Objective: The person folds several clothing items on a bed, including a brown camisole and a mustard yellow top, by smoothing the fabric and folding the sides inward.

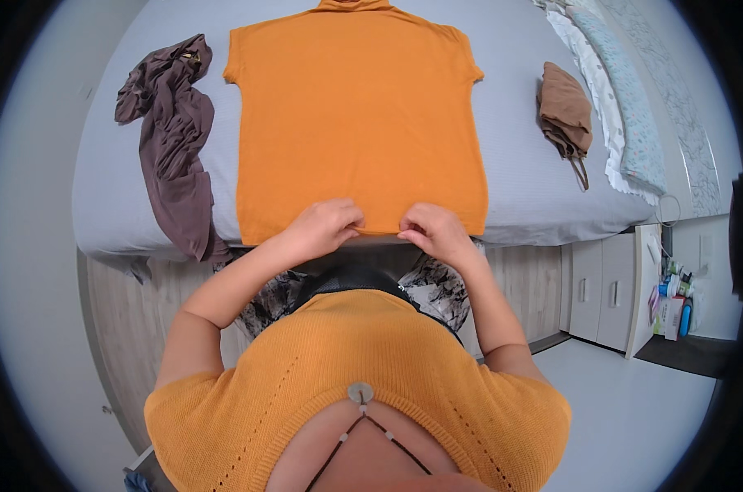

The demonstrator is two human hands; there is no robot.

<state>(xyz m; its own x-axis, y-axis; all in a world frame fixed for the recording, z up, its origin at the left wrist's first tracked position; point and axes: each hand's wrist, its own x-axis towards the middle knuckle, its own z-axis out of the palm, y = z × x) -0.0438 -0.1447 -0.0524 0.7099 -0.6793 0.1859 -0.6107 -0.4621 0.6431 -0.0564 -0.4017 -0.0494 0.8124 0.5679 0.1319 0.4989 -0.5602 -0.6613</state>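
An orange short-sleeved top (355,123) with a high collar lies spread flat on the bed, its collar at the far side and its bottom hem along the bed's near edge. My left hand (329,225) pinches that hem left of its middle. A short way to the right, my right hand (433,233) pinches the same hem, thumb below and curled fingers above. Between the two hands a short stretch of hem shows. The fabric looks smooth, with both sleeves lying out to the sides.
The bed (511,164) has a grey-blue sheet. A crumpled purple-brown garment (174,139) lies left of the top, and a folded brown cloth item (565,111) with a strap lies right. Rolled bedding (633,115) lines the right side. A white cabinet (599,287) stands at right.
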